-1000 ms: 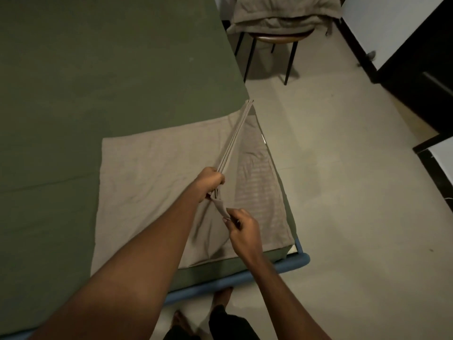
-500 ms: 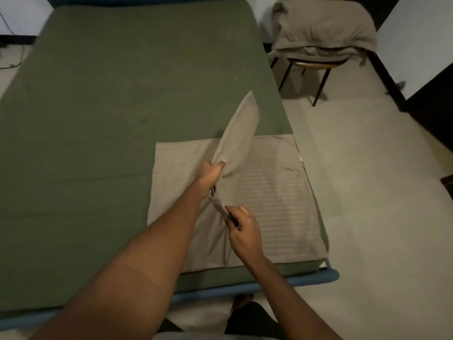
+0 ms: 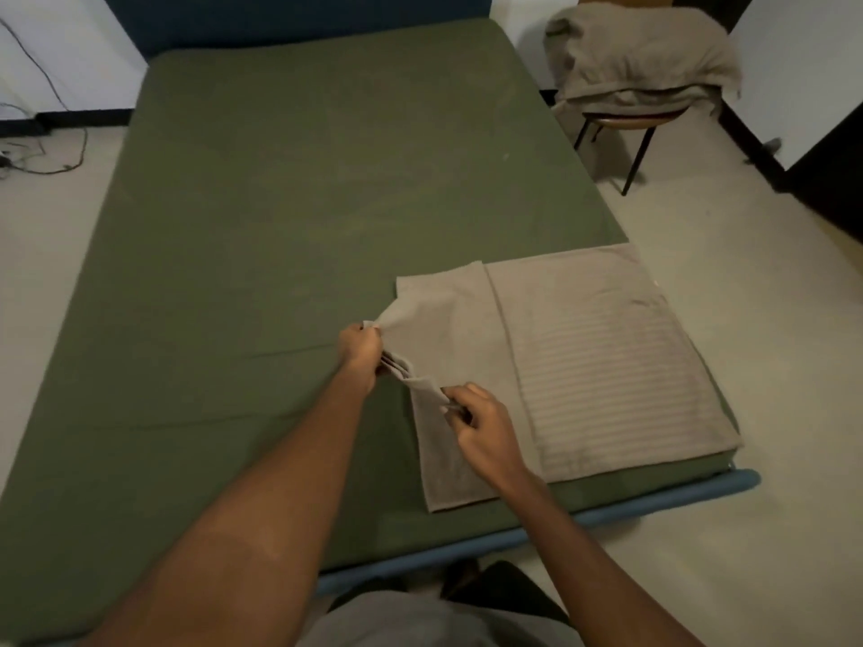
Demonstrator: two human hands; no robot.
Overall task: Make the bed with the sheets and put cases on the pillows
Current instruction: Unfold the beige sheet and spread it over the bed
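A folded beige sheet [image 3: 588, 357] lies on the near right corner of the green mattress [image 3: 289, 207]. Its upper layer is turned over to the left, and the striped part lies flat on the right. My left hand [image 3: 360, 351] grips a bunched edge of the turned layer at its left side. My right hand [image 3: 481, 424] pinches the same edge a little nearer to me. More beige bedding [image 3: 640, 63] is heaped on a chair at the far right.
The chair [image 3: 626, 128] stands on the pale floor beside the bed's far right side. A blue bed frame rail [image 3: 654, 499] runs along the near edge. Cables [image 3: 42, 156] lie on the floor at far left. A dark headboard [image 3: 289, 16] closes the far end.
The raised sheet layer has swung over from upright to lying leftward on the mattress. My left hand moved left and down with it. The view has tilted up toward the headboard.
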